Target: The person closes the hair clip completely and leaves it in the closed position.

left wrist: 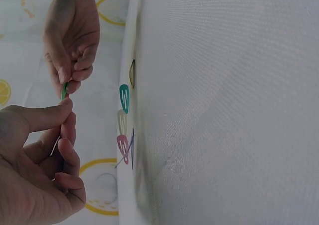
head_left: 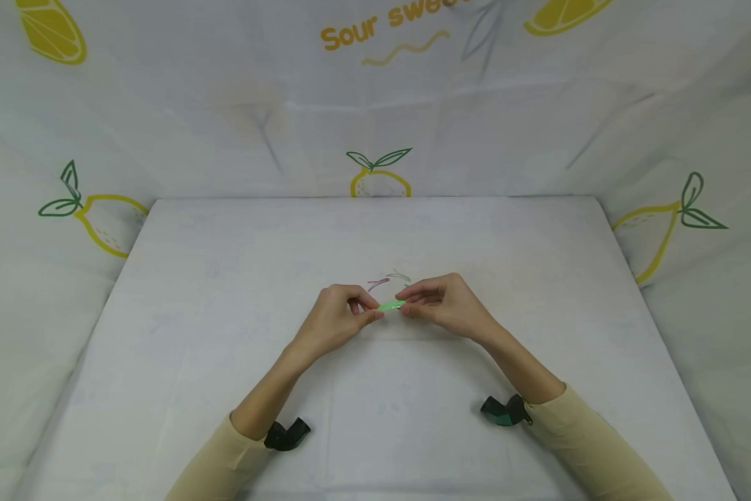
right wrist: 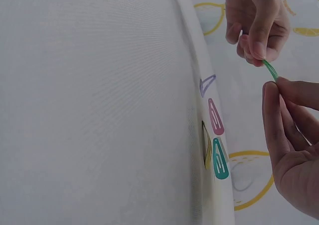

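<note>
A green snap hair clip (head_left: 390, 305) is held level above the table between both hands. My left hand (head_left: 336, 316) pinches one end with thumb and forefinger. The other end lies between the thumb and fingertips of my right hand (head_left: 452, 306). Much of the clip is covered by fingertips in both wrist views. Just beyond the hands, more snap clips stand out from the white surface: a teal one (right wrist: 220, 159), a pink one (right wrist: 216, 117), a purple one (right wrist: 206, 85), a yellow one (right wrist: 207, 153) and a pale one (left wrist: 121, 121).
A white cloth covers the table (head_left: 225, 264), and white curtains printed with lemons hang behind it and at both sides. Black wrist-camera mounts (head_left: 287, 435) jut inward from each sleeve cuff.
</note>
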The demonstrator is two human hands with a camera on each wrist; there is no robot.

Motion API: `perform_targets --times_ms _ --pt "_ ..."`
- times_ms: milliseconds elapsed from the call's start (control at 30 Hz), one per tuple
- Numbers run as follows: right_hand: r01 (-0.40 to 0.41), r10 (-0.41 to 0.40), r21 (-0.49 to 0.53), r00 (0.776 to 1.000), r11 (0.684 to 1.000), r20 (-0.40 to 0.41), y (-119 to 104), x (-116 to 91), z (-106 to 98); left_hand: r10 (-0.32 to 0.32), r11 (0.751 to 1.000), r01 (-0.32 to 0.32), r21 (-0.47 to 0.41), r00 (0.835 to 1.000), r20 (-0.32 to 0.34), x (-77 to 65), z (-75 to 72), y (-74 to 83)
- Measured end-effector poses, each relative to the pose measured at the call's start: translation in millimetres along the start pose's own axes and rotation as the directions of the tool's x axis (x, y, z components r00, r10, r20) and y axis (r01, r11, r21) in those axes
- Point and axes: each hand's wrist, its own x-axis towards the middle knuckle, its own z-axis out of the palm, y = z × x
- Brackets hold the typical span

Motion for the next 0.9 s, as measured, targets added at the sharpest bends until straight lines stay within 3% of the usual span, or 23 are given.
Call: perform_targets --times_ms 233,900 --pt "0.001 -0.002 0.025 0.999 1.0 0.032 -2.6 0.8 0.7 0.015 1.0 -0.015 0.014 1.0 -0.008 0.1 0.0 -0.9" --pt "-0.028 0.029 0.031 1.0 0.999 -0.001 0.5 3.0 6.7 -0.002 0.999 0.002 0.038 1.0 -0.006 1.0 -4.1 -4.7"
